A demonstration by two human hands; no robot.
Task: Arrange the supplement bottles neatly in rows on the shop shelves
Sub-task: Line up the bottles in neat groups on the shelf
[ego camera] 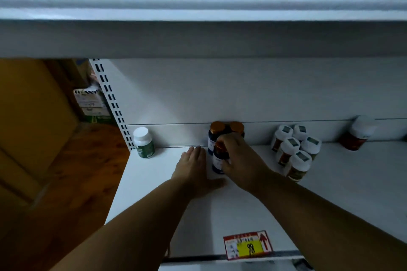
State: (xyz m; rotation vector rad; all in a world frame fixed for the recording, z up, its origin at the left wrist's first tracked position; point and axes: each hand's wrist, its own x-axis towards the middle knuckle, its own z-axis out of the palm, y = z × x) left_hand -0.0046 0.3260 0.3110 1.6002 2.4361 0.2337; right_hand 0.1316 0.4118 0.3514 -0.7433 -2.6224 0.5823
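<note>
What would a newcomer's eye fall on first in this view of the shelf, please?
Most likely the two hands at the middle of the white shelf: the right hand grips a gold-capped bottle in front of two like it, while the left hand lies flat beside it. Next, the cluster of white-capped bottles to the right, and the red and yellow price tag on the front edge.

Both my forearms are bare from the bottom edge of the view up to the wrists, with no sleeve showing on either. My left hand (193, 168) wears no glove, ring or watch that I can see. My right hand (240, 158) is likewise bare, its wrist without any band. The light is dim and the picture soft, so nails and finer marks cannot be made out.
</note>
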